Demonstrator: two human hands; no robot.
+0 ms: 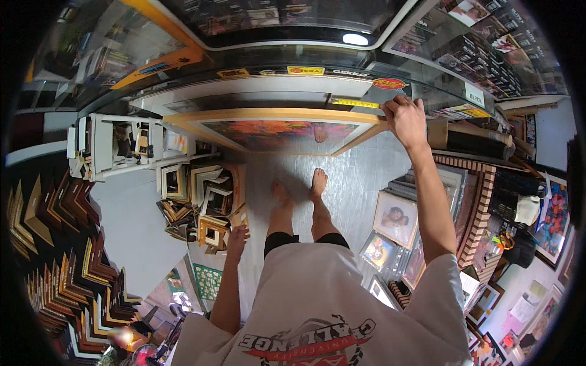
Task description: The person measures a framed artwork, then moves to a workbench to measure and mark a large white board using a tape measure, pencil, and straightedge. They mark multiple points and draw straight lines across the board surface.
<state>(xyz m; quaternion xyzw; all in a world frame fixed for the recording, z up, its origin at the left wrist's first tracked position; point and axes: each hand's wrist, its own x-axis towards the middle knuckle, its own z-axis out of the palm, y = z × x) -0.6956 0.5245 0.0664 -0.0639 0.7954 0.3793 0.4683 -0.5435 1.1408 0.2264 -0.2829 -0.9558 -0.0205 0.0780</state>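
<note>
A large framed picture with a light wooden frame and a colourful image leans upright in front of me, beyond my bare feet. My right hand reaches to its top right corner, fingers closed in a pinch. From those fingertips a yellow marked tape measure runs left, just beyond the frame's top edge. The rest of the tape measure is hidden. My left hand hangs low at my left side, holding nothing, its fingers loosely apart, near a stack of small frames.
Glass display cases stand at the far side. A white shelf unit and a wall of frame corner samples are on the left. Framed photos lean on the right, beside cardboard rolls.
</note>
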